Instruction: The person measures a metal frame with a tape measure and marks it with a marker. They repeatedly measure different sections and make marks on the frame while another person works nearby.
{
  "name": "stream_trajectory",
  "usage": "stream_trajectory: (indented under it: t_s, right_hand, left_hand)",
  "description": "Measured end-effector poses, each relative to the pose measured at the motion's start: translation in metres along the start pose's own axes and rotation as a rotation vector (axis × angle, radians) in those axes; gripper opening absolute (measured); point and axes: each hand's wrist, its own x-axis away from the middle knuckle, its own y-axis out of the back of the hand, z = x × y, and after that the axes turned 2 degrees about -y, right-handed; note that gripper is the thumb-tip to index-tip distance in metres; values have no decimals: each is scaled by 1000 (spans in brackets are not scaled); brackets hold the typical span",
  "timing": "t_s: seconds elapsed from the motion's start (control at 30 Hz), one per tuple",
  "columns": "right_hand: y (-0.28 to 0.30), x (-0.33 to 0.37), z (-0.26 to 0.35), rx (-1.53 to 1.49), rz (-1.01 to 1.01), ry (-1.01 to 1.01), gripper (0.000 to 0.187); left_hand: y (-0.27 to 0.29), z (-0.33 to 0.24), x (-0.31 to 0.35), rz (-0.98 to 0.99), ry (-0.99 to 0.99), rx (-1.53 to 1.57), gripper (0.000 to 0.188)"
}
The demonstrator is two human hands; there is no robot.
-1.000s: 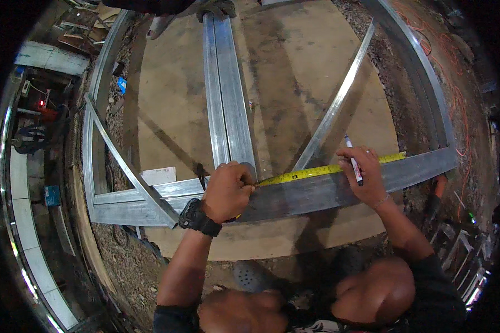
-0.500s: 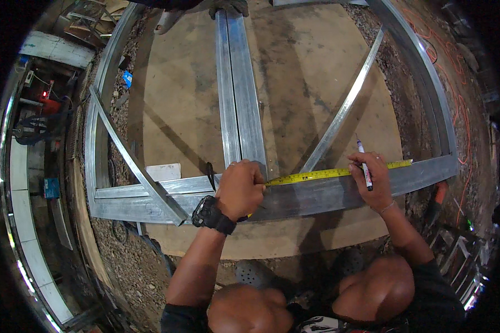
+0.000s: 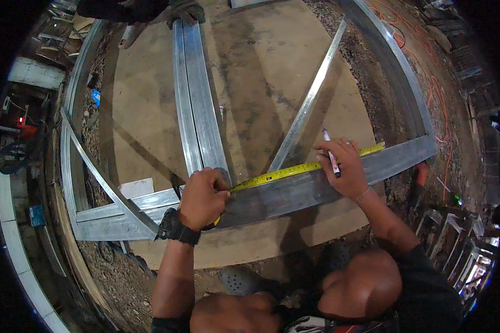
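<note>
My left hand [image 3: 203, 197] is closed around a tape measure where the upright pair of metal bars [image 3: 197, 100] meets the near crossbar [image 3: 283, 191]. Most of its case is hidden, with a bit of yellow showing below the fingers. The yellow tape blade [image 3: 278, 175] runs out to the right along the crossbar's far edge. My right hand [image 3: 344, 169] grips a white marker pen [image 3: 331, 154], its dark tip pointing away from me. Those fingers rest at the blade, short of its free end.
A loose metal bar [image 3: 311, 91] slants over the brown board [image 3: 261, 50], and another [image 3: 108, 172] crosses the frame's left corner. Another person's gloved hand [image 3: 184, 15] is on the upright bars' far end. Orange cable [image 3: 436, 94] lies at right. A white card [image 3: 136, 188] sits near the crossbar.
The whole scene has shifted left in the picture and turned slightly. Both hands keep about the same places along the crossbar, still holding the tape measure and marker.
</note>
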Motion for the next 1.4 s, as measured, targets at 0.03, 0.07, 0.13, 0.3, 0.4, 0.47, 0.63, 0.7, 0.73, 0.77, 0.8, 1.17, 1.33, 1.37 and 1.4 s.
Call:
stream_trajectory:
  t_s: [0.03,0.07,0.13,0.3,0.4,0.47,0.63,0.7,0.73,0.77,0.8,1.17,1.33,1.37,1.4]
  right_hand:
    - [0,-1,-1,-11,-2,10,21]
    - [0,-2,-3,-22,-3,21,21]
    - [0,-1,-6,-49,-9,40,21]
    - [2,3,-4,-60,31,75,26]
    - [1,3,-6,-72,47,73,29]
    - [-2,5,-9,-71,37,81,28]
    - [-1,4,-8,-105,27,86,28]
    - [-3,4,-10,-92,17,98,28]
    - [-3,4,-9,-91,8,102,28]
    - [-3,5,-8,-90,0,106,29]
    - [-1,5,-8,-87,-11,108,29]
    - [-2,5,-9,-74,33,80,33]
    - [-1,6,-11,-70,-3,111,34]
    - [-4,7,-11,-64,-7,112,34]
    - [-4,7,-10,-54,-11,111,35]
  left_hand:
    - [0,-2,0,6,-1,13,12]
    - [1,-3,0,11,-2,26,12]
    - [4,-2,2,15,-29,34,12]
    - [6,6,4,34,-100,71,13]
    - [4,4,5,34,-94,-3,14]
    - [-1,12,4,29,-139,-6,17]
    - [6,-2,7,25,-222,-29,30]
    - [3,-14,0,17,-317,-161,34]
    - [1,-15,-5,31,-379,-153,34]
    - [-3,-13,-12,44,-442,-144,33]
    - [-5,-11,-20,60,-507,-136,33]
    - [-3,-3,-29,183,-490,-193,19]
    - [-6,2,-32,181,-515,-218,18]
    - [-6,2,-31,170,-507,-201,18]
    - [-6,2,-30,161,-504,-182,17]
